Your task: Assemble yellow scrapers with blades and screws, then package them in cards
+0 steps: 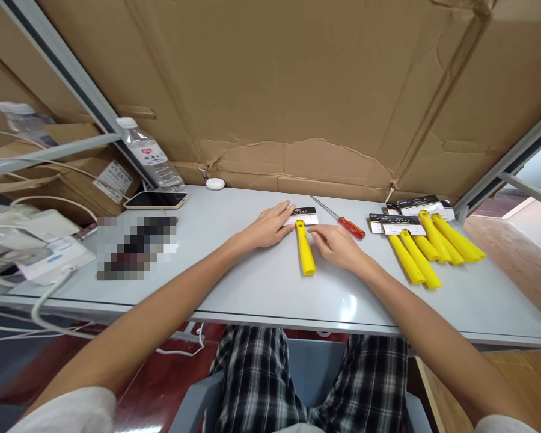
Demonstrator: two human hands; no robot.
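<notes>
A yellow handle lies on the grey table in front of me, its top end under a black-and-white card. Flat on the table, with its fingers stretched out, my left hand touches the left side of the card. To the right of the handle is my right hand, its fingers curled near the handle's upper end; whether they pinch anything is too small to tell. Just beyond that hand lies a screwdriver with a red handle. Several more yellow handles with cards are piled at the right.
A phone, a water bottle and a white oval case stand or lie at the back left. White cables and a power strip crowd the left end. Cardboard walls the table's rear, between metal posts.
</notes>
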